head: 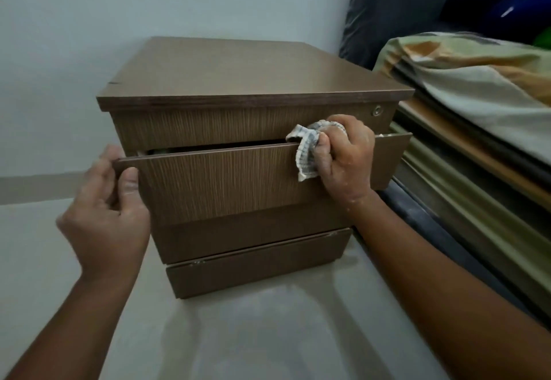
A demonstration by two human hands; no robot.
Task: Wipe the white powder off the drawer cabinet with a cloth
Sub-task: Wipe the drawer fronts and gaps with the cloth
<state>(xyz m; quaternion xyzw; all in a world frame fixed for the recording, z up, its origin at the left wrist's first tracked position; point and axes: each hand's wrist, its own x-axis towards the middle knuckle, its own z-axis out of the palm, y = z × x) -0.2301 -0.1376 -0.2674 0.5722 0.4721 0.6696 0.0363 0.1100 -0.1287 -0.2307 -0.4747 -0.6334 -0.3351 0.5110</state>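
Observation:
A brown wood-grain drawer cabinet (238,72) stands on the floor against a pale wall. Its second drawer (226,182) is pulled part way out. My left hand (110,215) grips that drawer's front at its left end, thumb on the face. My right hand (346,158) holds a crumpled grey-and-white cloth (307,147) against the top edge of the drawer front near its right end. White powder dusts my right hand and wrist. A few white specks lie along the top edge of the lowest drawer (256,269).
A bed with layered green and orange bedding (465,81) runs close along the cabinet's right side. A dark cushion (387,6) leans against the wall behind it. Pale floor (238,335) with faint whitish smears lies in front of the cabinet.

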